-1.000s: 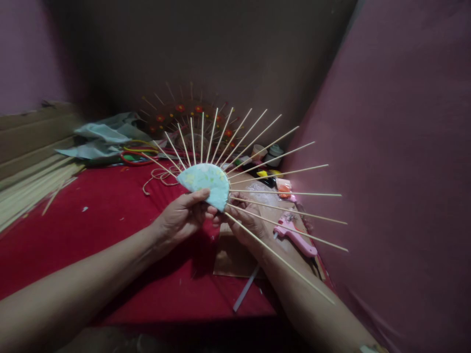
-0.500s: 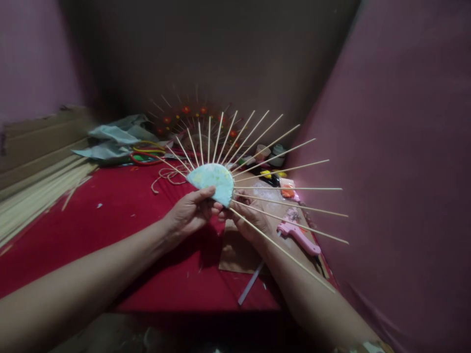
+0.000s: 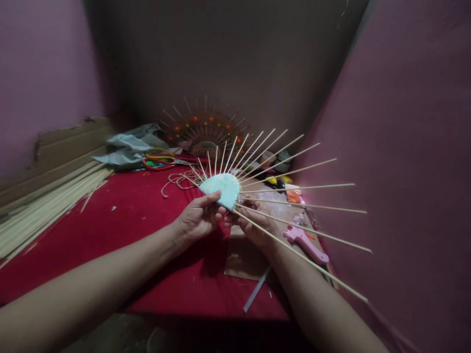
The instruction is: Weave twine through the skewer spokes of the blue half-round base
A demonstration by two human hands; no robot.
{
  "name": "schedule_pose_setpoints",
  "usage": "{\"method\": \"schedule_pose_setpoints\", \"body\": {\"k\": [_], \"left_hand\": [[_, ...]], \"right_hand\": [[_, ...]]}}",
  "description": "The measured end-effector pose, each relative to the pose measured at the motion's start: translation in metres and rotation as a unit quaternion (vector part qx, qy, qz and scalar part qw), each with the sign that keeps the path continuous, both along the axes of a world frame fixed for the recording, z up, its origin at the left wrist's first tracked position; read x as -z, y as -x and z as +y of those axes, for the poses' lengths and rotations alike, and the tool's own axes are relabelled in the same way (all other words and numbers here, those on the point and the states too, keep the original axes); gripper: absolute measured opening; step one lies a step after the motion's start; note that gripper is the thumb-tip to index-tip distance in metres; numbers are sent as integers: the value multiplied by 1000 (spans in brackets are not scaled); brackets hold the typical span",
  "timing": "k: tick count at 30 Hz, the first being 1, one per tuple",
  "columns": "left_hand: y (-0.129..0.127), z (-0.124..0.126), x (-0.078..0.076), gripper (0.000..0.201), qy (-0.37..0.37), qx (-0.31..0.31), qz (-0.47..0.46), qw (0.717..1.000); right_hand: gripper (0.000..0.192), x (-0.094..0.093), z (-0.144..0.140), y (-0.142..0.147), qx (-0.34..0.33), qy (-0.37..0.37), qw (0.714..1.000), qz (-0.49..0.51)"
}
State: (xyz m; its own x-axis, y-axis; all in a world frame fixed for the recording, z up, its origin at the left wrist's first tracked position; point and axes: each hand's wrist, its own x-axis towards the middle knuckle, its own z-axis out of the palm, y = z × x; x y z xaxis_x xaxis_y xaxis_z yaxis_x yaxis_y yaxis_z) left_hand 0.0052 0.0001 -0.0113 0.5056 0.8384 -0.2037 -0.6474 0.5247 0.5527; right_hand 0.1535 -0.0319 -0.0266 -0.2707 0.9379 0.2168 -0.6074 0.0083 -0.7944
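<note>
**Two hands holding one skewer fan**

The left hand (image 3: 198, 220) pinches the lower edge of one pale half-disc (image 3: 222, 189); the right hand (image 3: 253, 223) grips it from beneath, fingers curled. About eighteen skewers (image 3: 294, 172) radiate from the half-disc. Right of the right hand lies one pink glue gun (image 3: 305, 243); beyond both hands stands one flowered fan (image 3: 206, 128).

Matt wooden skewers (image 3: 294, 172); soft red cloth (image 3: 110, 220); glossy plastic glue gun (image 3: 305, 243).

The right hand (image 3: 253, 223) lies half hidden (behind the skewer fan (image 3: 224, 189)).
</note>
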Motion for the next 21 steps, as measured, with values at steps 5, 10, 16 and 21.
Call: {"method": "schedule_pose_setpoints", "body": {"k": [5, 10, 16, 21], "left_hand": [[2, 1, -1, 9, 27, -1, -3, 1000], [0, -2, -8, 12, 69, 4, 0, 998], [0, -5, -7, 14, -32, 6, 17, 999], [9, -2, -8, 17, -166, 62, 66, 982]], "right_hand": [[25, 1, 0, 1, 24, -18, 999, -11], [23, 0, 3, 5, 100, -4, 995, -4], [27, -7, -5, 9, 116, -20, 992, -37], [35, -14, -5, 1, 114, -53, 989, -78]]}}
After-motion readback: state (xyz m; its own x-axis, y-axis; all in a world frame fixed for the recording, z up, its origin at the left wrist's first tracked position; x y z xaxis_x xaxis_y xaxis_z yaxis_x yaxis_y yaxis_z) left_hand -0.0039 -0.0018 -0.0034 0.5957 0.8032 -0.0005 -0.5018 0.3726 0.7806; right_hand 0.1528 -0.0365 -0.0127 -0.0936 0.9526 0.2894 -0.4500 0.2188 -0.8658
